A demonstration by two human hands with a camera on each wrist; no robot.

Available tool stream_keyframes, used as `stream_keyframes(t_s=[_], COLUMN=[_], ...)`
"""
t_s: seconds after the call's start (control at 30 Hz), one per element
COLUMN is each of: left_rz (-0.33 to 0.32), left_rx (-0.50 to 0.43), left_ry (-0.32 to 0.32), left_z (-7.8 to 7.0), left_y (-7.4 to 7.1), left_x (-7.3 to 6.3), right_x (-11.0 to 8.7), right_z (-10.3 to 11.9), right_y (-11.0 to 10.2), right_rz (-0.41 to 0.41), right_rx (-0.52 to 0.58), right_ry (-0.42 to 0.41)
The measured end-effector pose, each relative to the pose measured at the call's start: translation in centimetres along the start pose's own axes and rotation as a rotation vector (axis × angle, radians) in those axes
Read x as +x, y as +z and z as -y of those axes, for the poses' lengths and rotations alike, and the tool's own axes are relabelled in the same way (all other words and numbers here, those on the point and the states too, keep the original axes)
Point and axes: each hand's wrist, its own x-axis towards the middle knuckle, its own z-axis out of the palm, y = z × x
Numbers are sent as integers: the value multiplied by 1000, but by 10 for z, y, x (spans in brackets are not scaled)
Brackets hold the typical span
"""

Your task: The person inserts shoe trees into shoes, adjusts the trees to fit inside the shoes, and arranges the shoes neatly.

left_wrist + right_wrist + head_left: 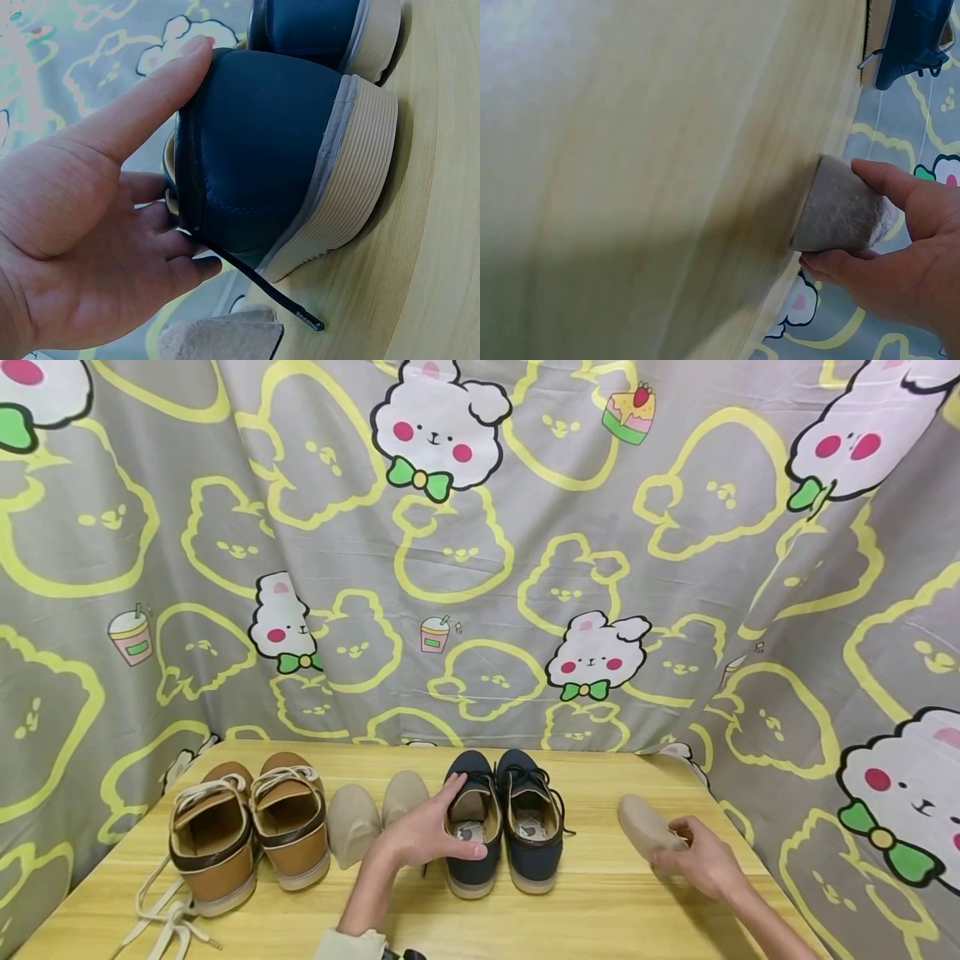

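Note:
My left hand (420, 835) is at the left shoe of a navy lace-up pair (474, 867). Its thumb lies over the heel collar (196, 120), and its slightly bent fingers reach along the shoe's left side, beside a dark lace (262, 281). The right navy shoe (534, 852) stands alongside. Off to the right, my right hand (705, 856) pinches the rear end of a beige molded shoe insert (637, 820) between thumb and fingers. In the right wrist view, this insert (840, 206) sits low over the tabletop; whether it touches is unclear.
Two more beige inserts (354, 822) (405, 792) lie left of the navy shoes. Further left stands a tan pair of shoes (292, 852), with loose cream laces (172, 918) trailing on the wooden table (585, 918). A patterned grey curtain (480, 568) hangs behind.

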Motion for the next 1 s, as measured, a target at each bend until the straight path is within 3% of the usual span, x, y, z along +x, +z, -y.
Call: stream_keyframes(t_s=[0.6, 1.0], left_rz=[6, 11], left_rx=[-12, -9], left_ry=[8, 2], left_z=[2, 2], left_y=[-1, 0], left_x=[1, 1], right_x=[-6, -6], right_z=[-9, -4], right_y=[11, 9], right_rz=[-51, -84], right_rx=[-58, -31], right_ry=[-16, 20])
